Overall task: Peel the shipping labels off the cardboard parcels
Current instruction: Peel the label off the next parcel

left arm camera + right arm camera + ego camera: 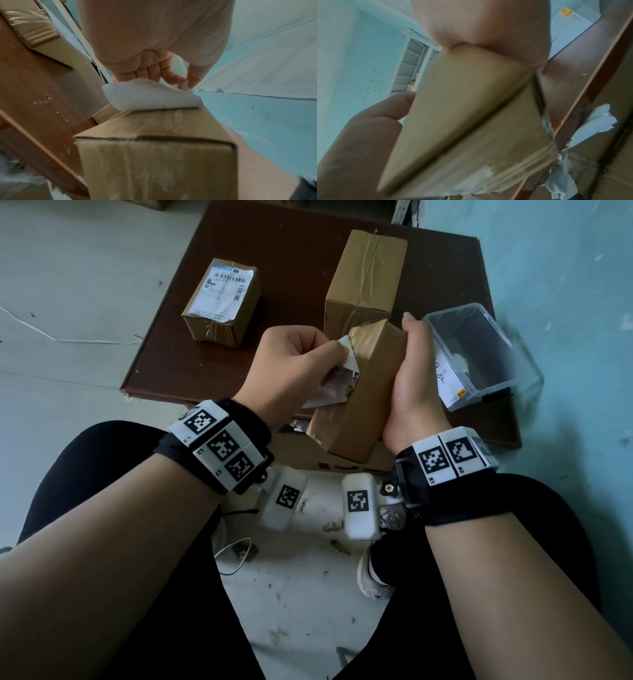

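Nearest the head camera: two bare forearms, each strapped with a black band carrying square black-and-white marker tiles, the right ones marked R1 and R2. Just past them, held between the hands over the near edge of the table [301, 268], a tape-wrapped cardboard parcel [356, 402], tilted with its far end raised. Right hand [414, 378] wrapped along the parcel's right side, thumb up at the far end, palm pressed to the cardboard. Left hand [294, 368] at the parcel's left face, fingers curled, thumb and forefinger pinching a white shipping label [337, 381]. Label partly lifted and curled back on itself, one strip still stuck to the cardboard; dark print on it, too small to read. Wrist views the same: label folded over beneath the left fingertips [173, 77], parcel clamped in the right palm.

Toward the far left corner of the table, a small parcel [222, 302] with a white barcoded label on top, text unreadable. Beside it toward the middle, a larger box [366, 275] sealed with clear tape. At the right edge, a clear plastic bin [486, 354] holding white paper with dark handwriting and a small yellow mark, neither legible. Scraps of torn white paper [597, 121] below the table's near edge.
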Demonstrator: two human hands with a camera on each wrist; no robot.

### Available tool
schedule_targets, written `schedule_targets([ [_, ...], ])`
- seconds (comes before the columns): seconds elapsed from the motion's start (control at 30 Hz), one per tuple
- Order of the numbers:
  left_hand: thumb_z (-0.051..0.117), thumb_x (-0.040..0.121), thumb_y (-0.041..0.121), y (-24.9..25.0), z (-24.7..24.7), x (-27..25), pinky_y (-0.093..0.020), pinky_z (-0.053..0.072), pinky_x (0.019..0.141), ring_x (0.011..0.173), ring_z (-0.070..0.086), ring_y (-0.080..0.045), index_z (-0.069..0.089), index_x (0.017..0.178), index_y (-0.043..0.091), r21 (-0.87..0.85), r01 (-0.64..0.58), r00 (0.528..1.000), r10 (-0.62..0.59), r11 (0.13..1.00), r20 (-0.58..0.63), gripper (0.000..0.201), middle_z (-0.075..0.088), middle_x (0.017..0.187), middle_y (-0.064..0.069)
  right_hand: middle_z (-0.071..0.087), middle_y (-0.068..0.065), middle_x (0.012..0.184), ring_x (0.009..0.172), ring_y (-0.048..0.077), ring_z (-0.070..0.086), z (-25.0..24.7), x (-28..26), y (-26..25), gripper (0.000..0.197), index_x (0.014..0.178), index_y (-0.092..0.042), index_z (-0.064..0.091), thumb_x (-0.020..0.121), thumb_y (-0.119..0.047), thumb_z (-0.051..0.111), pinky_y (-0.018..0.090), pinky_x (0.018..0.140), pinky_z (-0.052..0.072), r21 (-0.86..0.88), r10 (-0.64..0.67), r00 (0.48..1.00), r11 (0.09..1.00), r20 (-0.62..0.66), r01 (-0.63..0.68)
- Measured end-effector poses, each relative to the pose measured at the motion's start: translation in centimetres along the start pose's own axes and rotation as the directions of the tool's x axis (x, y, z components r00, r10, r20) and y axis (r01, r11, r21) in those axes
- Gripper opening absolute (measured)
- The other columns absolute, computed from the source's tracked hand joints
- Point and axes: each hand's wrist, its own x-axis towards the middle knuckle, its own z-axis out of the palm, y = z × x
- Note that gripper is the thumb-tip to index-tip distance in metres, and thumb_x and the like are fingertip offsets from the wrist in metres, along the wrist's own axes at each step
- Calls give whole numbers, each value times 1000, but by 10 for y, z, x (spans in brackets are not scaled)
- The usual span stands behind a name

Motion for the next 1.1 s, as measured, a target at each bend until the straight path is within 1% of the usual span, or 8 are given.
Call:
schedule_targets([
  [0.13, 69, 82, 16, -1, -1, 0, -39, 39, 64, 66, 48, -26, 63, 68, -2, -7, -5, 1000, 5, 1000, 16, 23, 51, 64, -13, 83, 9, 119, 111, 28, 80, -1, -4, -1, 67, 133, -17, 76, 107, -69, 41, 50, 98, 65, -30, 14, 1000, 999, 2, -14],
  [0.43, 68, 83, 14, -2, -3, -3, -33, 40, 61, 66, 49, -25, 60, 73, -16, 4, -21, 999, 21, 1000, 30, 32, 53, 65, -15, 82, 13, 121, 114, 31, 79, -2, -7, 1, 68, 136, -15, 75, 109, -66, 39, 52, 103, 63, -32, 5, 1000, 999, 12, -4],
  [0.53, 68, 85, 11, -2, -2, -2, -30, 40, 58, 64, 49, -24, 61, 71, -13, 25, -35, 999, 35, 999, 30, 29, 53, 64, -15, 83, 12, 118, 108, 28, 81, -3, -9, -1, 68, 135, -16, 75, 110, -65, 36, 45, 93, 66, -40, 8, 1000, 999, 2, -8],
  [0.67, 68, 91, 4, -1, -1, 0, -22, 36, 52, 57, 44, -16, 62, 67, 1, 72, -50, 998, 48, 996, 39, 25, 48, 59, -8, 84, 9, 108, 94, 23, 83, -3, -11, -4, 65, 131, -15, 76, 111, -63, 36, 36, 78, 66, -12, 9, 1000, 1000, 5, -9],
  [0.8, 68, 88, 5, -2, -1, 1, -23, 33, 51, 57, 40, -18, 60, 67, -8, 64, -57, 998, 55, 996, 41, 26, 46, 59, -10, 83, 13, 117, 98, 25, 81, -3, -10, -4, 66, 136, -12, 74, 111, -61, 38, 37, 82, 66, 10, 4, 1000, 1000, -1, -4],
  [0.93, 68, 81, 13, -1, -1, 0, -30, 33, 54, 62, 41, -22, 56, 67, -12, 48, -65, 997, 63, 997, 44, 31, 46, 61, -13, 83, 10, 115, 92, 21, 81, -5, -12, -5, 64, 138, -15, 73, 111, -61, 37, 32, 72, 66, 8, 14, 1000, 1000, -1, -14],
  [1.0, 68, 82, 13, -2, -1, -1, -30, 34, 55, 63, 41, -22, 56, 69, -16, 52, -71, 997, 68, 996, 45, 33, 47, 63, -14, 83, 8, 107, 88, 20, 81, -6, -13, -6, 64, 135, -14, 74, 111, -61, 36, 31, 71, 64, 7, 19, 1000, 1000, 5, -19],
  [1.1, 68, 86, 8, -2, -1, -1, -27, 33, 54, 64, 39, -21, 56, 70, -17, 66, -76, 996, 73, 995, 49, 32, 45, 63, -13, 84, 4, 100, 86, 18, 81, -7, -13, -6, 60, 118, -20, 78, 112, -60, 34, 30, 72, 63, -4, 22, 1000, 1000, 8, -22],
])
